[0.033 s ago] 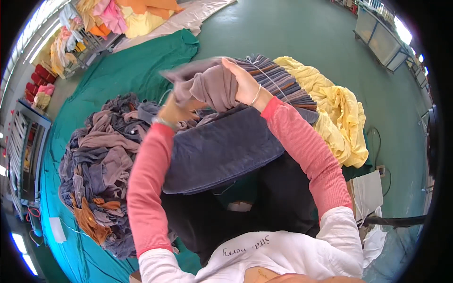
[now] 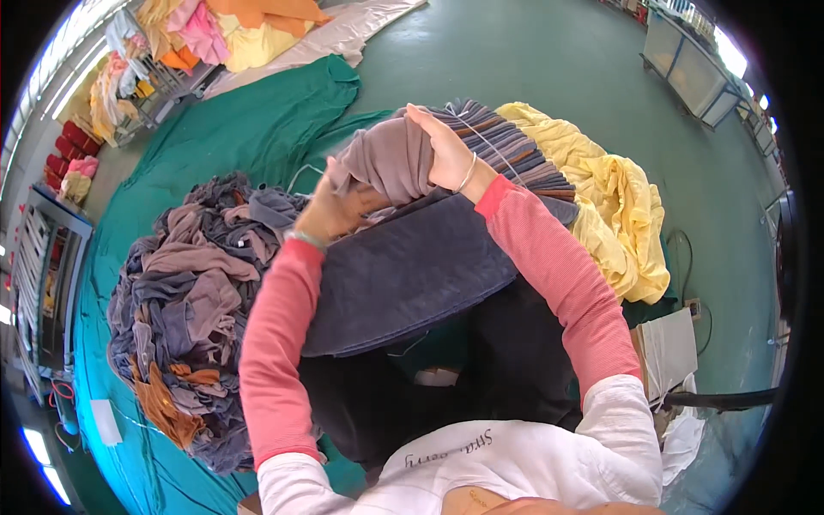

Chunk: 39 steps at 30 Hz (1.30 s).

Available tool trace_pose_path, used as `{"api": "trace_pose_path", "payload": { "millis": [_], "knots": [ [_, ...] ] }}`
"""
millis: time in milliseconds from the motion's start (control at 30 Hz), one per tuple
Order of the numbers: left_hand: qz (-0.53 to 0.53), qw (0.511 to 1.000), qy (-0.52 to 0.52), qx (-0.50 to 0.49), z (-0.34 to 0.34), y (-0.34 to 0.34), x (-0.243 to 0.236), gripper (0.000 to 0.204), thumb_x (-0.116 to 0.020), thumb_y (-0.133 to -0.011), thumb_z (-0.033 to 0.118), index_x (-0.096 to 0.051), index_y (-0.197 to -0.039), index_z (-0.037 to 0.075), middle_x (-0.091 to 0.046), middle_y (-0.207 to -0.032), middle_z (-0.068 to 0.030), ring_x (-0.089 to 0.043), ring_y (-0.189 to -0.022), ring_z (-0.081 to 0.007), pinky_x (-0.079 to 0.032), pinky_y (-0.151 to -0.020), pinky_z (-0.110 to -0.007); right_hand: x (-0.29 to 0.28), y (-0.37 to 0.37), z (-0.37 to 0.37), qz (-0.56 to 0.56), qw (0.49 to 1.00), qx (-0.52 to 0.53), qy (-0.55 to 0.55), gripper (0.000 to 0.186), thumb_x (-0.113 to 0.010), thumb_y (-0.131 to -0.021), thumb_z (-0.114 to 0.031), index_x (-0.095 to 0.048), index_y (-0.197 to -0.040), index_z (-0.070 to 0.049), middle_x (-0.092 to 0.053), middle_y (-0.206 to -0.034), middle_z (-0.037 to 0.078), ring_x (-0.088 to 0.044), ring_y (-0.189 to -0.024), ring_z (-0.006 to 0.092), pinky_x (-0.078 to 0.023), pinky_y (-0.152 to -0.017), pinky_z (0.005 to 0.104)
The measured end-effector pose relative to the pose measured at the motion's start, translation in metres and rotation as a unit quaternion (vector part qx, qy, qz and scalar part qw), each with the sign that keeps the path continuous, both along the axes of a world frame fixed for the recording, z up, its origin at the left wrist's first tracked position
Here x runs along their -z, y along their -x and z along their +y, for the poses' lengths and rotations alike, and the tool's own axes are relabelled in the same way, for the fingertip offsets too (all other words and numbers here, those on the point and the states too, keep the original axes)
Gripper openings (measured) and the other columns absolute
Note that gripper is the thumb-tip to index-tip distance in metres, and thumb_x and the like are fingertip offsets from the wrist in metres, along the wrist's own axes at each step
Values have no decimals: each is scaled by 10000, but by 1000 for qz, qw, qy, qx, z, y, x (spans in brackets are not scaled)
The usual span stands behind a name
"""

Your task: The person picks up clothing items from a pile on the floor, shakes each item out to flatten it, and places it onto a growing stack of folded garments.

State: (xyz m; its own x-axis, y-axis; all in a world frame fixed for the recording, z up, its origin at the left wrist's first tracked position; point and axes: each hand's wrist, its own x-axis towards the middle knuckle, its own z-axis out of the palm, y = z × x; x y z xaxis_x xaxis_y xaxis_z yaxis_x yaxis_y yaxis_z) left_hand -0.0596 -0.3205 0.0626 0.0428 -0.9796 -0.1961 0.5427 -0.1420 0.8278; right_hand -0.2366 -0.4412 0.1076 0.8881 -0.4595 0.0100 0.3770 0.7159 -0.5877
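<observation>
A mauve-brown cloth (image 2: 386, 159) is bunched in folds between my two hands, above a dark folded cloth (image 2: 412, 266) on my lap. My left hand (image 2: 336, 209) grips its left end, with some fingers tucked beneath the folds. At the right end, my right hand (image 2: 448, 153) clasps the cloth, its upper digit stretched along the edge and its other fingers partly hidden. Just behind my right hand lies a tied row of folded grey, brown and blue cloths (image 2: 515, 150).
A heap of crumpled grey, mauve and rust cloths (image 2: 189, 300) lies at left on a green sheet (image 2: 232, 129). Yellow fabric (image 2: 614, 206) is piled at right, near a cardboard piece (image 2: 669, 352) and a black bar (image 2: 721, 400). A wheeled cart (image 2: 691, 69) stands far right.
My left hand has shifted slightly right and down. The cloth's loose left flap, blurred and spread out before, is now gathered in against the bundle. My right hand stays almost in place.
</observation>
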Motion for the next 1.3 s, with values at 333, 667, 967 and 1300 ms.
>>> {"api": "trace_pose_path", "payload": {
  "millis": [333, 667, 967, 1300],
  "knots": [
    [-284, 954, 31, -88, 12, 10, -42, 224, -558, -850, 266, -606, -1000, 106, -603, -936, 44, -530, -888, -79, -401, -778, -267, 25, 14, -37, 124, 914, 119, 367, 180, -667, -658, -38, -568, -808, -28, -556, -799, 28, -502, -756, 106, -416, -671, 247],
    [-530, 810, 63, -243, 23, -31, -80, 310, -547, -861, 336, -617, -863, 35, -538, -746, 32, -454, -642, -41, -351, -569, -197, 33, 51, -98, 187, 840, 412, 299, 127, -592, -740, -102, -622, -801, 5, -587, -722, 1, -523, -648, 79, -429, -575, 227],
    [-46, 962, 92, -254, 39, -34, -101, 160, -586, -840, 94, -581, -989, 35, -614, -806, -28, -557, -676, -91, -424, -635, -239, 23, 64, -105, 184, 840, 451, 237, 220, -585, -794, -261, -574, -725, -53, -549, -711, -4, -504, -645, 103, -404, -579, 254],
    [-206, 923, 134, -296, 59, -47, -104, 220, -638, -802, 99, -606, -1016, 54, -598, -781, 40, -522, -631, -36, -430, -638, -198, 1, 80, -104, 114, 886, 423, 153, 235, -589, -827, -338, -583, -839, -103, -597, -836, 2, -530, -796, 135, -379, -693, 290]
  ]
}}
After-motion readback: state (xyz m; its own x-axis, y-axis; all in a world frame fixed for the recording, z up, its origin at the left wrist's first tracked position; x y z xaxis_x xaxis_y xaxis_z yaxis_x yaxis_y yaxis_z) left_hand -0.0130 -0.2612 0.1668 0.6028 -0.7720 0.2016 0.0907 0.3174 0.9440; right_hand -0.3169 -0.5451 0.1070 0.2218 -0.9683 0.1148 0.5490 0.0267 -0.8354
